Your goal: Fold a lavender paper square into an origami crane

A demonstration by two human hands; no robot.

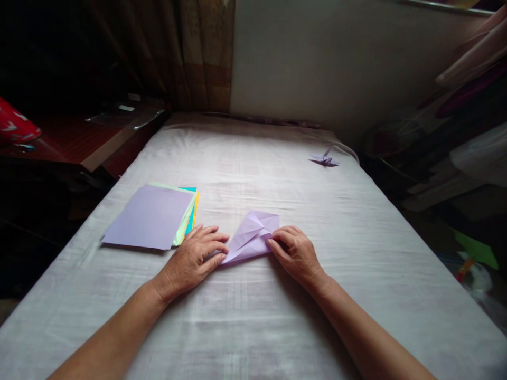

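A partly folded sheet of light purple origami paper point(253, 237) lies on the cloth-covered bed between my hands, with creases across it and one flap lifted. My left hand point(198, 250) rests with fingers stretched out, its fingertips on the paper's left corner. At the right edge, my right hand point(295, 253) pinches the paper between thumb and bent fingers. Just beyond my left hand sits a stack of square origami paper point(148, 216), purple on top, with green, teal and orange edges showing.
A finished purple paper crane point(325, 158) stands at the far right of the white bedsheet point(245, 316). To the left is a brown wooden table point(79, 142) with a clear plastic packet point(130, 113). Hanging clothes point(471, 95) line the right side.
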